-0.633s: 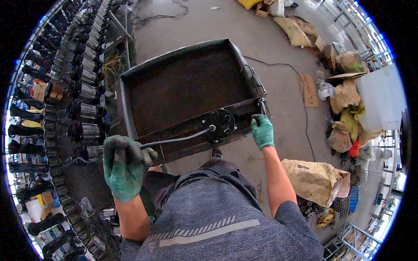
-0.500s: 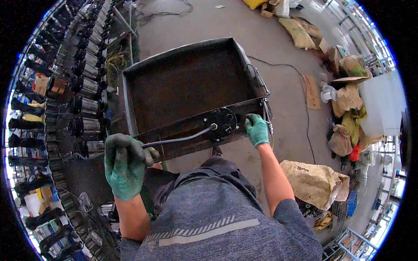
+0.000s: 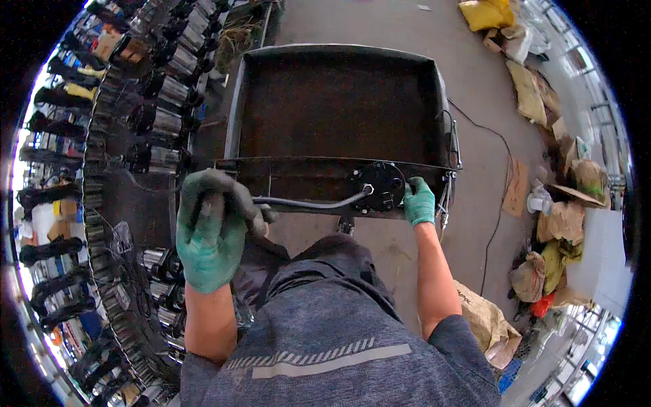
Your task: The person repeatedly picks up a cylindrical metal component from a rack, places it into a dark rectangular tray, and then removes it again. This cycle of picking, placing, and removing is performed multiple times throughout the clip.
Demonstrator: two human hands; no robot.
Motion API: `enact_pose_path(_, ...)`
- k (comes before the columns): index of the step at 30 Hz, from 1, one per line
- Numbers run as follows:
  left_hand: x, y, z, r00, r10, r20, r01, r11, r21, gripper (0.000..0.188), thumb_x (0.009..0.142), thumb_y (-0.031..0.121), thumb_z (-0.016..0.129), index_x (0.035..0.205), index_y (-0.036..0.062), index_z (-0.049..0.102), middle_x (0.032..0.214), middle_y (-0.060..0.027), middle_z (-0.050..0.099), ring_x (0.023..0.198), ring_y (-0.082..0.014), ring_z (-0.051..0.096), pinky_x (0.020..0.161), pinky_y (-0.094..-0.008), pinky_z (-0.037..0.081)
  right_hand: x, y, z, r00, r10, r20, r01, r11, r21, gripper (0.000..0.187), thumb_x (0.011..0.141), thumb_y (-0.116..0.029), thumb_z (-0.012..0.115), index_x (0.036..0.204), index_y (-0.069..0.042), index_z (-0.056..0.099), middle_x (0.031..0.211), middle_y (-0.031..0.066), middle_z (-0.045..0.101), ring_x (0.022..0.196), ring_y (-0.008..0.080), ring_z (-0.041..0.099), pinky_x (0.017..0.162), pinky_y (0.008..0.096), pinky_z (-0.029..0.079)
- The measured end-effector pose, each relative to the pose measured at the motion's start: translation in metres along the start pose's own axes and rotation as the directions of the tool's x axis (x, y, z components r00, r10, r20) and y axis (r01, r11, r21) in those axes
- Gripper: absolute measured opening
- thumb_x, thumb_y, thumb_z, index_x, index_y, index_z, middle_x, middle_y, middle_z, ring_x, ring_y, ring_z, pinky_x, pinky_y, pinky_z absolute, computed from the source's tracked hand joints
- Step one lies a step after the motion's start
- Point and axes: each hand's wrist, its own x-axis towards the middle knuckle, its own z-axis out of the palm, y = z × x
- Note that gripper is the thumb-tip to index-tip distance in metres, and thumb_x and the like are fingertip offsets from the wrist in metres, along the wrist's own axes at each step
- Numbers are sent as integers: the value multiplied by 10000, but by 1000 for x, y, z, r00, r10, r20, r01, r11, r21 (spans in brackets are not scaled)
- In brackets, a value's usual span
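Observation:
My left hand, in a green glove with dirt-darkened fingers, is closed round a black cable. The cable runs right, sagging a little, to a fitting in a round black flange with bolts round its face. My right hand, in a green glove, is curled against the flange's right edge, its fingertips partly hidden. The flange sits over the near ledge of a large dark metal tray, with the ledge's bar running left behind the cable.
Rows of black-and-silver motor-like units stand at the left. Thin rods and wires hang at the tray's right corner. A dark cord crosses the floor. Sacks and a flat cardboard piece lie at right; another sack lies nearer.
The view has turned, so the tray now sits squarer and farther right. My right hand has closed in on the flange's edge. My left hand still grips the cable.

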Motion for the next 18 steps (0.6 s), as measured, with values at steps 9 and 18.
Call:
enact_pose_path(9, 10, 0, -50, 920, 23, -392, -12, 999, 30, 181, 1060, 149, 544, 1216, 73, 596, 885, -75, 622, 775, -205, 627, 780, -391, 576, 2, -28, 0, 998, 61, 4, -61, 998, -34, 269, 901, -122, 709, 1107, -30, 563, 940, 178, 724, 827, 282, 686, 798, 399, 545)
enact_pose_path(18, 8, -47, -189, 942, 121, -312, 83, 819, 568, 207, 1066, 112, 523, 1212, 71, 663, 952, -50, 678, 819, -140, 644, 771, -304, 553, -56, -208, 26, 982, -114, 148, 129, 987, -98, 492, 815, -362, 784, 1167, -76, 591, 1037, 189, 722, 946, 413, 702, 813, 475, 553)
